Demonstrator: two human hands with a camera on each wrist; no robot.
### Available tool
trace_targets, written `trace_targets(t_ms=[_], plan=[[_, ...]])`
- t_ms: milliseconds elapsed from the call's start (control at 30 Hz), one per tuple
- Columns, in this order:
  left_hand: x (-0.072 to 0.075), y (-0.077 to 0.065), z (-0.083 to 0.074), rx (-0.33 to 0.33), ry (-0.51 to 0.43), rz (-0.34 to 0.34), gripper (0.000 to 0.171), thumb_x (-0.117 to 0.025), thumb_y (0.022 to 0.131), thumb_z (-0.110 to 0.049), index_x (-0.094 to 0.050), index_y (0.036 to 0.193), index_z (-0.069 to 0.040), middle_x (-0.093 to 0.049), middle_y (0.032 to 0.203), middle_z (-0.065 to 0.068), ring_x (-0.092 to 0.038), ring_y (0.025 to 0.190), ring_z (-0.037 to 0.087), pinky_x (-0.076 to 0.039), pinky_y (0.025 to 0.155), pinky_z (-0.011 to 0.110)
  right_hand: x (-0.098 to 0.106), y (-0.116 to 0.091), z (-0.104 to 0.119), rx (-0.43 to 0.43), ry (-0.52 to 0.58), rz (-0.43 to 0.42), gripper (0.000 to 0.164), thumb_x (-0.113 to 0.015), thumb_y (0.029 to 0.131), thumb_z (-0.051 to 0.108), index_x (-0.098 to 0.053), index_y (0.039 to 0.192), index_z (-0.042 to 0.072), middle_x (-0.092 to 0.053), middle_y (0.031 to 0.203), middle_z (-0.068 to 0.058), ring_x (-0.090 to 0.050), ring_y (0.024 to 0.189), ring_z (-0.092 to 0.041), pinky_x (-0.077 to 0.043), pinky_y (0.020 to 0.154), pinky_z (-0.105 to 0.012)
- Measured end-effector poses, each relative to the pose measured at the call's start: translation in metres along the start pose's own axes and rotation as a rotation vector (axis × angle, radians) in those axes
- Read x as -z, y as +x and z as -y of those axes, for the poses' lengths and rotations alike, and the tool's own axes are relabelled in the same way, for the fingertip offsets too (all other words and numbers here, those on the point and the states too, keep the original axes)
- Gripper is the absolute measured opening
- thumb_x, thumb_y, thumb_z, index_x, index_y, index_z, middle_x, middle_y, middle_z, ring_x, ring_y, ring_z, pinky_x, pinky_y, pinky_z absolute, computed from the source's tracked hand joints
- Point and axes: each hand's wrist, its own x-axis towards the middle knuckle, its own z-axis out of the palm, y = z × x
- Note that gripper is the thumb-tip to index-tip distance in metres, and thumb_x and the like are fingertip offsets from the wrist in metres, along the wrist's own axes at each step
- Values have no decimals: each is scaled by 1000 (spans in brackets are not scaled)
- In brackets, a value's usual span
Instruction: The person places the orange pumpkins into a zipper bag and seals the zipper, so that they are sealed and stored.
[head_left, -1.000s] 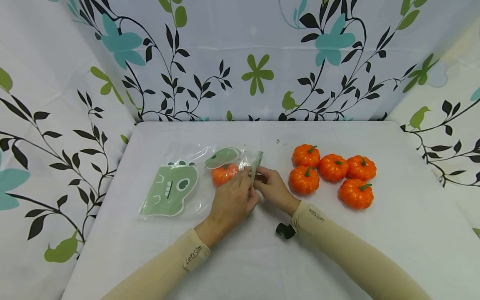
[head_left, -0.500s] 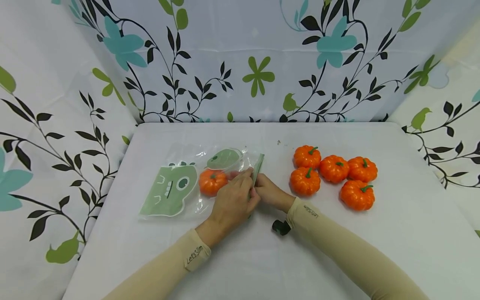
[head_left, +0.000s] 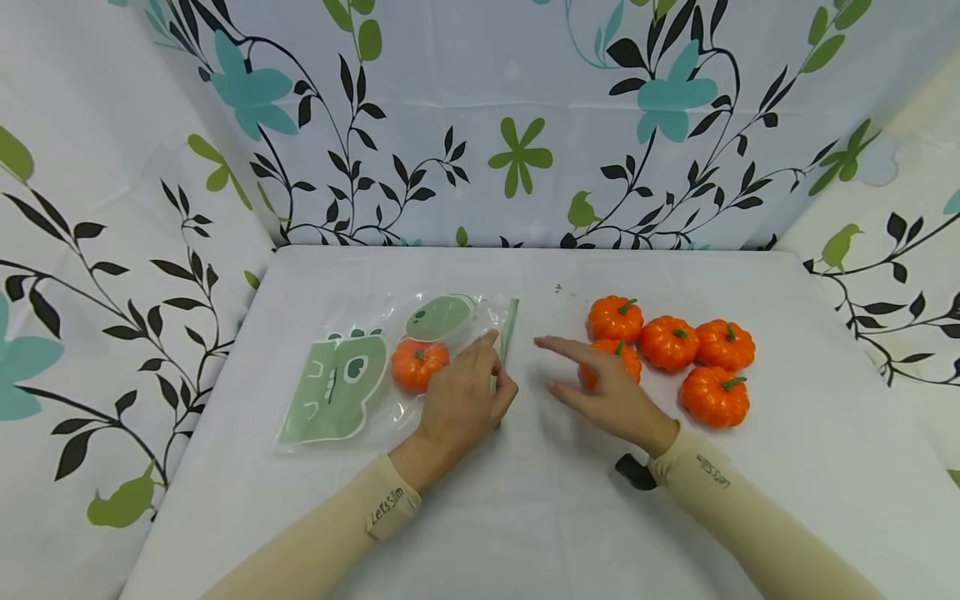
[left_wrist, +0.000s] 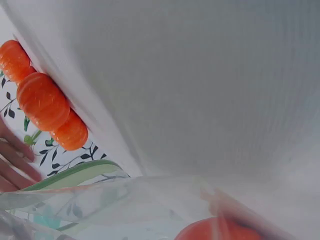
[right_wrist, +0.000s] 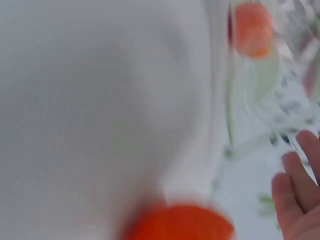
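A clear plastic zip bag (head_left: 390, 421) printed with a green cartoon dinosaur (head_left: 333, 387) lies on the left of the table, its green-edged mouth (head_left: 512, 321) facing right. One small orange toy pumpkin (head_left: 418, 365) shows inside it. My left hand (head_left: 461, 404) holds the bag near the mouth; the fingertips are partly hidden. In the left wrist view, clear film (left_wrist: 125, 195) stretches along the bottom. My right hand (head_left: 611, 392) hovers with fingers apart over the nearest toy pumpkin (head_left: 630, 362), partly covering it. Nothing shows in its grasp.
Several more toy pumpkins are grouped on the right, among them a back-left pumpkin (head_left: 615, 318), a middle pumpkin (head_left: 667, 343), a right pumpkin (head_left: 725, 345) and a front pumpkin (head_left: 714, 398). A white cloth (head_left: 525, 517) covers the table. Patterned curtains (head_left: 450, 117) surround it.
My right hand has come out of the bag's mouth and moved right to the pumpkins. The bagged pumpkin has shifted left, deeper inside. My left hand stays at the mouth.
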Motion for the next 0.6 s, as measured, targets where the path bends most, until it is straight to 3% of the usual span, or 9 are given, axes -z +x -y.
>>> trace_targets(t_ms=[133,267,433,600], plan=[[0,4,1,14,-21,-12,12,-66,79,-6,-54,79,-8,-70,119,18,-72,90,27,-58,56,31,39,-19,4,51,-214,-130,88,-85,81,20,-40,156,18,-43,157,-2,-39,144,-26,-38,110,-57],[1,6,0,23,-43,-5,12,-65,79,-5,-54,80,-8,-71,118,17,-71,79,25,-54,51,27,65,-30,3,36,-300,-192,117,-94,69,22,-24,162,23,-30,164,-3,-31,148,-31,-35,109,-63],[0,6,-1,26,-53,13,12,-66,79,-6,-55,80,-7,-71,119,17,-72,83,26,-55,52,27,76,-38,-3,-40,-340,-194,130,-97,64,32,-14,164,23,-24,166,-4,-28,149,-34,-34,107,-67],[0,4,-4,29,-57,30,12,-67,79,-5,-55,80,-7,-71,119,18,-72,85,27,-55,53,27,71,-44,-11,-204,-308,-127,133,-92,65,51,-9,164,21,-20,167,-5,-23,150,-36,-34,107,-68]])
